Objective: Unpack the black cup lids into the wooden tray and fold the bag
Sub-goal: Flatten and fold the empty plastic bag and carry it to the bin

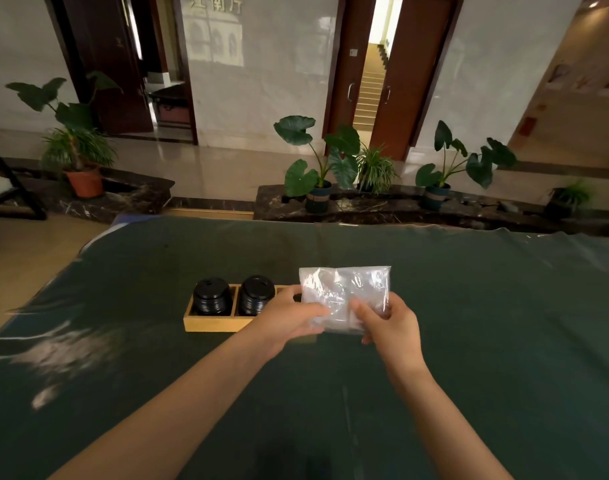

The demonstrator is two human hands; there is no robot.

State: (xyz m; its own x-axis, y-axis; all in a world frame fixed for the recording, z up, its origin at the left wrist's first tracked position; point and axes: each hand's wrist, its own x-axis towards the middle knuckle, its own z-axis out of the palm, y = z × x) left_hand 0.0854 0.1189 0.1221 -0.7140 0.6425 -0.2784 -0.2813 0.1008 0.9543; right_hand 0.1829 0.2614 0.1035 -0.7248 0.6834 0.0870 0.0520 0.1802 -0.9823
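Note:
A clear plastic bag (344,289), folded into a flat rectangle, is held upright above the table by both hands. My left hand (289,320) pinches its lower left edge and my right hand (388,320) grips its lower right corner. Behind and left of the bag lies a wooden tray (209,323) with compartments. Two stacks of black cup lids (212,296) (257,294) stand in its left and middle compartments. The tray's right end is hidden behind my left hand and the bag.
The table (469,341) is covered with a dark green cloth under shiny clear film. Potted plants (317,168) stand on a dark stone ledge beyond the far edge. Another potted plant (78,150) is at the far left.

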